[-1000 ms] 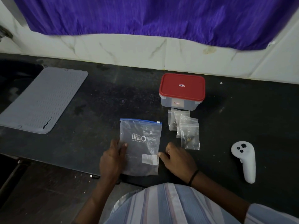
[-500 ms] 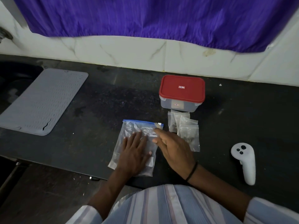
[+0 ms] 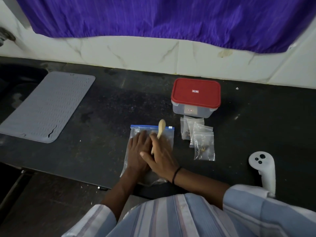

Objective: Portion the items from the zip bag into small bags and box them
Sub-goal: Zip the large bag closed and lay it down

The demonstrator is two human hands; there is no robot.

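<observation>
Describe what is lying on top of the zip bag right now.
Both hands rest on the zip bag: the left hand flat, the right hand overlapping it. A pale wooden spoon lies there too. The hands hide the bag's contents.

Red-lidded box (image 3: 195, 93), purple curtain (image 3: 171, 17), grey mat (image 3: 49, 106)

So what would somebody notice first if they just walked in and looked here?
Probably the box with the bright red lid at the back of the black counter, under a purple curtain. Then both hands, left hand and right hand, pressing on the zip bag in front.
</observation>
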